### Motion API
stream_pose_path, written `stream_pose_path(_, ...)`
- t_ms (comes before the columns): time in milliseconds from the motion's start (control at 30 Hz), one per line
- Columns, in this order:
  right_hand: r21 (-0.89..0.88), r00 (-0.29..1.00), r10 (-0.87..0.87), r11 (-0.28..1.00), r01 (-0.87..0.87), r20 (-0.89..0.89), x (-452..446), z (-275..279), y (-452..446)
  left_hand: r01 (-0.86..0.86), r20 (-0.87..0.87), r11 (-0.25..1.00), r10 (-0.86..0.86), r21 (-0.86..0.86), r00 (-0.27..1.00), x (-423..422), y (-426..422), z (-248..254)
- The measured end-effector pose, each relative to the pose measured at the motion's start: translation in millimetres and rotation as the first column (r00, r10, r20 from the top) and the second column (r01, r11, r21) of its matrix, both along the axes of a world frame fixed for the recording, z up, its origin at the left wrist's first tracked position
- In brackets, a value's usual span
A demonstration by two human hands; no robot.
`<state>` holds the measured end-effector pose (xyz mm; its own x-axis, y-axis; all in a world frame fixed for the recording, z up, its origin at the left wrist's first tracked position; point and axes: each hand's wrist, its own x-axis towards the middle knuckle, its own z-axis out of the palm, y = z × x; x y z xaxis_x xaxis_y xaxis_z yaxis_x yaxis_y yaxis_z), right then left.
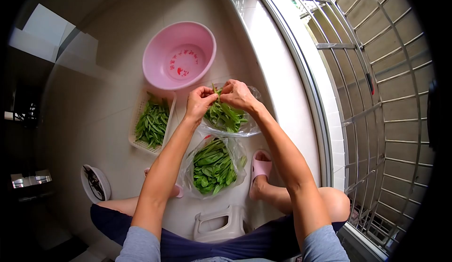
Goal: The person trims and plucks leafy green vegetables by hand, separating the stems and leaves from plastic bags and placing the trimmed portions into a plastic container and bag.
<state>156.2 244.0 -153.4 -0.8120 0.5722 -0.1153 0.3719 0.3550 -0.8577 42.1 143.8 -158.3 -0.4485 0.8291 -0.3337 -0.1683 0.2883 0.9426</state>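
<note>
My left hand [200, 104] and my right hand [237, 95] meet over a clear plastic bag [252, 129] of leafy greens [226, 118]. Both hands have thumb and fingers pinched together on a thin green vegetable stem [217, 91], whose tip pokes up between them. Its lower part cannot be told from the leaves behind. Closer to my body, a second plastic bag [187, 179] stands open, full of leafy greens [214, 165] with their stems bundled. Left of my left hand, a cream slotted basket [173, 103] holds a heap of slender green pieces [153, 123].
A pink basin [150, 66] with red print stands on the tiled floor beyond the basket. At lower left is a white round basket [104, 179] with dark contents. A plastic stool [219, 236] sits between my legs. Window rails and metal bars [367, 111] line the right.
</note>
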Motion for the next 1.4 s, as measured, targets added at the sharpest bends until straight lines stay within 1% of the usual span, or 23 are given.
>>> stream_pose_path(33, -0.001, 1.000, -0.002, 1.000, 0.002, 0.001, 1, -4, 0, -0.006, 0.004, 1.000, 0.006, 0.030, 1.000, 1, 0, 0)
stream_pose_path(100, -0.141, 0.993, -0.028, 0.990, 0.011, -0.118, 3, -16, 2, -0.021, 0.004, 0.999, 0.021, 0.042, 1.000, 2, -1, -3)
stream_pose_path(233, -0.154, 0.985, -0.156, 0.978, 0.143, -0.076, 12, -26, 2, -0.061, 0.015, 0.998, 0.061, 0.020, 0.998, -1, -9, -3)
stream_pose_path(333, 0.180, 0.972, -0.201, 0.968, 0.178, 0.120, 19, -25, -3, -0.107, 0.018, 0.994, 0.106, 0.026, 0.994, -5, -19, -2)
stream_pose_path(367, 0.178, 0.974, -0.196, 0.969, 0.174, 0.117, 21, -29, -4, -0.111, 0.014, 0.993, 0.111, 0.026, 0.994, -7, -24, 0)
stream_pose_path(467, 0.335, 0.957, -0.205, 0.933, 0.129, 0.203, 28, -46, -7, -0.096, 0.071, 0.995, 0.093, 0.037, 0.993, -11, -40, 12)
stream_pose_path(533, 0.311, 0.954, -0.200, 0.942, 0.124, 0.225, 29, -38, -6, -0.123, 0.239, 0.992, 0.110, 0.041, 0.965, -11, -51, 26)
stream_pose_path(567, 0.286, 0.948, -0.194, 0.951, 0.119, 0.252, 28, -33, -6, -0.126, 0.233, 0.991, 0.112, 0.045, 0.966, -11, -57, 31)
stream_pose_path(600, 0.277, 0.961, -0.235, 0.942, 0.188, 0.146, 27, -24, -7, -0.129, 0.325, 0.989, 0.099, 0.072, 0.941, -12, -62, 36)
stream_pose_path(633, 0.250, 0.955, -0.257, 0.944, 0.216, 0.147, 24, -13, -6, -0.134, 0.414, 0.986, 0.082, 0.099, 0.907, -12, -68, 40)
stream_pose_path(700, 0.231, 0.954, -0.286, 0.925, 0.300, -0.093, 19, 8, -6, -0.131, 0.462, 0.982, 0.055, 0.134, 0.885, -11, -78, 50)
stream_pose_path(767, 0.265, 0.964, -0.257, 0.927, 0.266, -0.069, 16, 47, -8, -0.094, 0.563, 0.979, -0.026, 0.184, 0.826, -6, -87, 64)
stream_pose_path(833, 0.093, 0.995, -0.029, 0.995, 0.037, -0.095, 18, 91, -16, -0.103, 0.567, 0.978, -0.020, 0.183, 0.823, 2, -95, 78)
stream_pose_path(867, 0.087, 0.988, 0.059, 0.995, -0.047, -0.141, 19, 106, -21, -0.106, 0.573, 0.973, -0.032, 0.206, 0.819, 7, -99, 84)
stream_pose_path(900, 0.102, 0.988, 0.064, 0.994, -0.049, -0.143, 21, 124, -29, -0.110, 0.579, 0.966, -0.047, 0.233, 0.814, 10, -104, 89)
stream_pose_path(1000, -0.116, 0.962, 0.273, 0.955, -0.273, -0.019, 32, 157, -57, -0.133, 0.544, 0.955, -0.034, 0.265, 0.839, 22, -120, 101)
stream_pose_path(1033, 0.031, 0.936, 0.353, 0.935, -0.353, 0.007, 39, 163, -71, -0.151, 0.519, 0.953, -0.009, 0.264, 0.855, 27, -124, 106)
stream_pose_path(1100, 0.127, 0.911, 0.375, 0.909, -0.398, 0.170, 49, 172, -100, -0.160, 0.487, 0.950, 0.009, 0.268, 0.873, 37, -134, 110)
stream_pose_path(1167, 0.138, 0.911, 0.360, 0.910, -0.391, 0.203, 57, 162, -122, -0.235, 0.477, 0.941, 0.094, 0.244, 0.874, 47, -143, 112)
stream_pose_path(1233, 0.160, 0.949, 0.288, 0.939, -0.306, 0.125, 62, 158, -137, -0.254, 0.479, 0.935, 0.110, 0.248, 0.871, 57, -150, 117)
stream_pose_path(1300, 0.021, 0.979, 0.176, 0.984, -0.180, 0.104, 66, 160, -148, -0.292, 0.489, 0.925, 0.143, 0.242, 0.860, 63, -157, 117)
stream_pose_path(1333, 0.027, 0.979, 0.177, 0.983, -0.180, 0.103, 68, 160, -154, -0.310, 0.495, 0.917, 0.154, 0.251, 0.855, 66, -161, 118)
stream_pose_path(1400, -0.239, 0.992, -0.122, 0.964, 0.114, -0.018, 73, 159, -163, -0.370, 0.525, 0.896, 0.199, 0.244, 0.828, 74, -168, 119)
